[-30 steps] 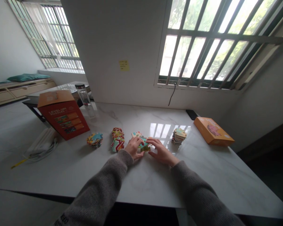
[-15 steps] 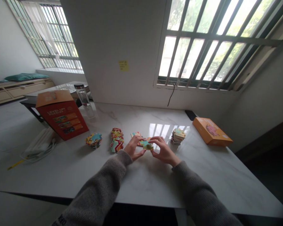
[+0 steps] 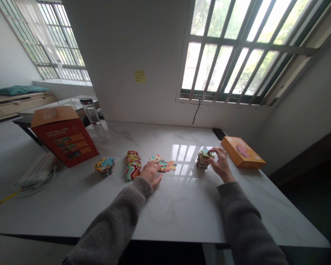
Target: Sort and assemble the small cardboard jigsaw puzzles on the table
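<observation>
Several colourful puzzle pieces (image 3: 169,166) lie in a small group on the table. My left hand (image 3: 150,173) rests at their left end, fingers stretched and thumb apart, hiding part of them. To the right stands a stack of puzzle pieces (image 3: 202,162). At its top my right hand (image 3: 220,163) grips a greenish puzzle piece (image 3: 209,154) between thumb and fingers; whether the piece touches the stack is hard to tell. Left of my left hand are red-and-yellow puzzle pieces (image 3: 132,167) in overlapping piles. Farther left is another stack, of blue-and-yellow puzzle pieces (image 3: 106,165).
A red puzzle box (image 3: 71,138) stands at the left, near a glass bottle (image 3: 91,112) and a white power strip with cable (image 3: 37,171). At the right lie an orange box (image 3: 244,152) and a dark phone-like object (image 3: 218,134). The marble-patterned table (image 3: 171,213) has a front edge.
My right hand has moved right, from the middle pieces to the right stack, with the greenish piece. My left hand has let go of that piece and stays by the group. The view shifts slightly.
</observation>
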Demonstrator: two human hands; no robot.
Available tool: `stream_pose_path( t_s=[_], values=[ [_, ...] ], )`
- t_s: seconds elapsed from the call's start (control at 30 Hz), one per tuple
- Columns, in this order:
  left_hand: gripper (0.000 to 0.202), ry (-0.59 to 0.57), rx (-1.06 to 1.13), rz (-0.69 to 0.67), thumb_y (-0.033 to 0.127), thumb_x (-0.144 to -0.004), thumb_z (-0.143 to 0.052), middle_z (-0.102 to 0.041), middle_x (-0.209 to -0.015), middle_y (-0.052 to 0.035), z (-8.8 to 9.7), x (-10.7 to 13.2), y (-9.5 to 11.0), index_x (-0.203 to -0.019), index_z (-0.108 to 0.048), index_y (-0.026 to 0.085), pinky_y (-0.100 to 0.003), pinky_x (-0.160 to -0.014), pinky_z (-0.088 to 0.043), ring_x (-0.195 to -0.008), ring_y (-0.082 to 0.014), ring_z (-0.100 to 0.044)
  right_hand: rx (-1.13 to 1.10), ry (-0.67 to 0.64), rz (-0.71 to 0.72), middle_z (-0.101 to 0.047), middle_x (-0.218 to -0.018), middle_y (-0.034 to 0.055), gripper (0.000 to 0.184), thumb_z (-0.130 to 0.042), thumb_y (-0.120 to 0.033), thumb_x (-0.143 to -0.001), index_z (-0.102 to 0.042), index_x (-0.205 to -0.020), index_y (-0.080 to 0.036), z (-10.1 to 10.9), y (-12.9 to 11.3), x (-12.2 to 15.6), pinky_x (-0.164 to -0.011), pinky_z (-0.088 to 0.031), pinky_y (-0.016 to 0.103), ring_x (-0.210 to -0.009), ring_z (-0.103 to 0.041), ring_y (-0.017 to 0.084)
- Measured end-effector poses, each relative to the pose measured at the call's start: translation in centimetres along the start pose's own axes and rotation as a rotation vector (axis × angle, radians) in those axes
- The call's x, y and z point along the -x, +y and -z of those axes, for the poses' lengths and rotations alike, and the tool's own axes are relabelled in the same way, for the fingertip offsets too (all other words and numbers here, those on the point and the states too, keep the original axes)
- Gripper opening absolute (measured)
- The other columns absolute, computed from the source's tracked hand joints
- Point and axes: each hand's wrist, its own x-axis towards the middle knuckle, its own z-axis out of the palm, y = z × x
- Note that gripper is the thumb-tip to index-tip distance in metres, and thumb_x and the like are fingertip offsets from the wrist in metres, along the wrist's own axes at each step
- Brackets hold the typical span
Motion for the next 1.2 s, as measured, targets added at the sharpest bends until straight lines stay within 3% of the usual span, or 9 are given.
stream_pose_path(
  t_s=[0.27,0.37,0.43,0.53,0.6,0.67,0.9,1.07,1.2],
  values=[
    [0.033,0.074,-0.038,0.108,0.021,-0.085,-0.054,-0.060,-0.121,-0.0113,-0.2,-0.3,-0.7,-0.118,-0.060,0.018,-0.041,-0.102,-0.043,-0.114,-0.0275,-0.051,0.017,-0.027,0.039,-0.056,-0.128,0.0093,0.023,-0.050,-0.023,-0.078,-0.065,-0.095,-0.023,0.3,-0.6,0.3,-0.101,-0.036,0.051,-0.116,-0.048,0.031],
    [0.038,0.048,-0.019,0.077,0.018,-0.083,-0.055,-0.059,-0.127,-0.0127,-0.4,-0.4,-0.7,-0.120,-0.060,0.016,-0.041,-0.102,-0.043,-0.118,-0.0285,-0.050,0.015,0.129,0.079,-0.056,-0.127,0.0098,0.021,-0.052,-0.022,-0.082,-0.065,-0.097,-0.023,0.1,-3.3,0.9,-0.103,-0.034,0.053,-0.118,-0.048,0.032],
    [0.038,0.022,-0.026,0.070,0.019,-0.082,-0.057,-0.059,-0.128,-0.0124,-0.4,-0.4,-0.5,-0.120,-0.060,0.017,-0.042,-0.101,-0.043,-0.118,-0.0291,-0.050,-0.042,0.134,0.118,-0.061,-0.114,0.0097,0.020,-0.051,-0.018,-0.084,-0.064,-0.098,-0.022,-1.0,-6.1,1.7,-0.102,-0.036,0.050,-0.112,-0.053,0.030],
    [0.032,-0.018,-0.045,0.074,0.022,-0.083,-0.058,-0.061,-0.124,-0.0109,-0.2,-0.4,-0.2,-0.115,-0.062,0.020,-0.042,-0.098,-0.044,-0.116,-0.0294,-0.052,-0.121,-0.153,0.256,-0.064,-0.102,0.0079,0.026,-0.050,-0.013,-0.086,-0.064,-0.105,-0.023,-4.1,-10.6,3.5,-0.095,-0.042,0.045,-0.103,-0.056,0.027],
    [0.029,-0.028,-0.051,0.073,0.024,-0.084,-0.058,-0.062,-0.122,-0.0105,0.0,-0.4,0.0,-0.112,-0.063,0.020,-0.043,-0.096,-0.044,-0.115,-0.0296,-0.052,-0.143,-0.352,0.368,-0.062,-0.118,0.0086,0.031,-0.055,-0.014,-0.087,-0.062,-0.115,-0.025,-6.3,-12.8,4.5,-0.096,-0.043,0.043,-0.111,-0.054,0.026],
    [0.026,-0.025,-0.051,0.061,0.024,-0.086,-0.057,-0.063,-0.121,-0.0101,0.1,-0.3,0.3,-0.110,-0.064,0.021,-0.042,-0.094,-0.043,-0.114,-0.0295,-0.053,-0.123,-0.431,0.402,-0.056,-0.133,0.0098,0.037,-0.060,-0.018,-0.086,-0.059,-0.122,-0.025,-8.1,-13.8,5.0,-0.101,-0.041,0.044,-0.121,-0.049,0.027],
    [0.026,-0.038,-0.009,0.009,0.025,-0.087,-0.056,-0.065,-0.118,-0.0092,0.1,-0.2,0.6,-0.112,-0.064,0.022,-0.040,-0.090,-0.044,-0.111,-0.0280,-0.056,-0.107,-0.541,0.333,-0.065,-0.118,0.0080,0.039,-0.070,-0.034,-0.086,-0.058,-0.123,-0.026,-10.1,-12.8,4.2,-0.098,-0.043,0.043,-0.114,-0.051,0.026],
    [0.047,-0.006,0.079,0.062,0.025,-0.084,-0.059,-0.065,-0.122,-0.0104,-0.1,-0.3,0.4,-0.130,-0.054,0.021,-0.041,-0.095,-0.044,-0.114,-0.0281,-0.057,-0.099,-0.499,0.414,-0.066,-0.120,0.0094,0.041,-0.073,-0.031,-0.085,-0.059,-0.123,-0.025,-8.6,-12.4,3.6,-0.096,-0.042,0.045,-0.114,-0.053,0.029],
    [0.041,0.131,0.369,0.095,0.027,-0.088,-0.054,-0.067,-0.116,-0.0106,0.0,-0.5,0.3,-0.129,-0.055,0.018,-0.038,-0.089,-0.048,-0.106,-0.0246,-0.062,-0.141,-0.452,0.505,-0.063,-0.131,0.0090,0.044,-0.070,-0.029,-0.088,-0.056,-0.130,-0.026,-6.5,-13.0,3.8,-0.101,-0.040,0.048,-0.122,-0.051,0.029]
  ],
)
